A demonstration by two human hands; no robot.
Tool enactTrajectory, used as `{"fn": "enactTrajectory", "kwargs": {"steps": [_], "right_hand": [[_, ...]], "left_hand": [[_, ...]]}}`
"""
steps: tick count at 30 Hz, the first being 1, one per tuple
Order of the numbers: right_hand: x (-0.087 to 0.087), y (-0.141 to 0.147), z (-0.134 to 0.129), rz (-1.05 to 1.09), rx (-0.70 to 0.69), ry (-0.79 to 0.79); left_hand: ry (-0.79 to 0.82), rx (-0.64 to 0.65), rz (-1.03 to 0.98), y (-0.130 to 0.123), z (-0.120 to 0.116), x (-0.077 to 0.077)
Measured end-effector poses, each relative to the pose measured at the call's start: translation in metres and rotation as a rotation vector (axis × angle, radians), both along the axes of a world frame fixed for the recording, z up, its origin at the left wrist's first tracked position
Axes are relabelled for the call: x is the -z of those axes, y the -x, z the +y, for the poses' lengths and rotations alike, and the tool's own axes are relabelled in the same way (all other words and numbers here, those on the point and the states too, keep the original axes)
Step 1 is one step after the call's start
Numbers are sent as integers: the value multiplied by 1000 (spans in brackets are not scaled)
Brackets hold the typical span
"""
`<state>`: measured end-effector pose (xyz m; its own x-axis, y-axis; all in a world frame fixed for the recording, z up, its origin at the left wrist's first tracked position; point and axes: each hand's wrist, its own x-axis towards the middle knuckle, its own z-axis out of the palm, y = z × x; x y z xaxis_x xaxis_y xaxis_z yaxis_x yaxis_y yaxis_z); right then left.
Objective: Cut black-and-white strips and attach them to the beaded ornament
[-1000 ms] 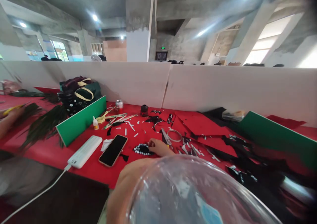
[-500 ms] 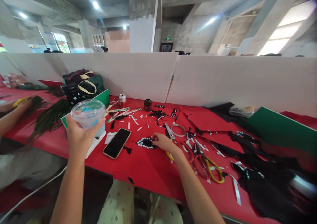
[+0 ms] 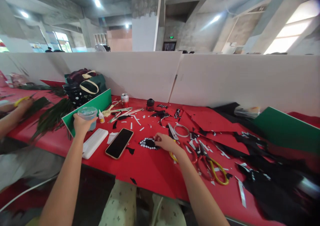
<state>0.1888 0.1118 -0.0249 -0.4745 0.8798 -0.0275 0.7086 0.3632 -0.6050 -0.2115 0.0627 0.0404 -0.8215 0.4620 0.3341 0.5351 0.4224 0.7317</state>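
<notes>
My left hand (image 3: 82, 124) is wrapped round a clear plastic cup (image 3: 88, 112), beside the green board and above a white box (image 3: 95, 142). My right hand (image 3: 163, 141) is closed in a pinch on the right end of a black piece edged with pearl-like beads (image 3: 148, 143), which lies on the red tabletop (image 3: 150, 172). Between the hands lies a dark-screened phone (image 3: 119, 143). Silver-bladed scissors (image 3: 172, 131) and a clear ring (image 3: 181, 130) are just beyond my right hand.
Yellow- and red-handled scissors (image 3: 217, 171) and black scraps lie at the right. A glue bottle (image 3: 101, 116), a can (image 3: 124, 100) and a black jar (image 3: 150, 104) stand farther back. Green boards (image 3: 287, 129) rise at both sides. Another person's hand (image 3: 25, 104) holds yellow scissors at far left.
My left hand has moved the cup away from me and lower, uncovering the white box and the glue bottle. My right hand stays at the beaded piece.
</notes>
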Motion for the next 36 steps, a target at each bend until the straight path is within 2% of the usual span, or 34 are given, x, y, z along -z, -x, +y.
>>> {"fn": "enactTrajectory", "kwargs": {"steps": [6, 12, 16, 19, 21, 22, 24, 25, 27, 29, 31, 33, 36], "right_hand": [[3, -3, 4, 90, -29, 33], [4, -6, 5, 124, 22, 68], [2, -7, 4, 123, 65, 42], [-4, -7, 4, 139, 155, -66], [-8, -6, 4, 133, 235, -143], [-10, -5, 4, 122, 263, -171], [-12, -5, 4, 98, 281, -201], [-13, -4, 4, 87, 270, -206], [-11, -3, 3, 69, 221, -212], [-8, -2, 3, 58, 160, -218], [-5, -1, 3, 49, 85, -233], [-1, 0, 4, 30, 17, -253], [1, 2, 5, 1, -30, -271]], "left_hand": [[-74, 10, -23, 1, -1, 23], [134, -63, 11, -5, -6, 22], [276, -21, 111, -17, -32, 8], [364, 19, 169, -34, -64, -16], [195, -55, 235, -58, -77, -35], [73, -14, 294, -74, -78, -43], [-135, 198, 335, -116, -68, -53], [-173, 347, 321, -138, -57, -53], [-119, 619, 333, -183, -30, -42], [22, 814, 385, -219, -2, -19], [173, 882, 410, -240, 19, 8], [258, 912, 396, -246, 31, 33], [247, 923, 346, -239, 35, 54]]}}
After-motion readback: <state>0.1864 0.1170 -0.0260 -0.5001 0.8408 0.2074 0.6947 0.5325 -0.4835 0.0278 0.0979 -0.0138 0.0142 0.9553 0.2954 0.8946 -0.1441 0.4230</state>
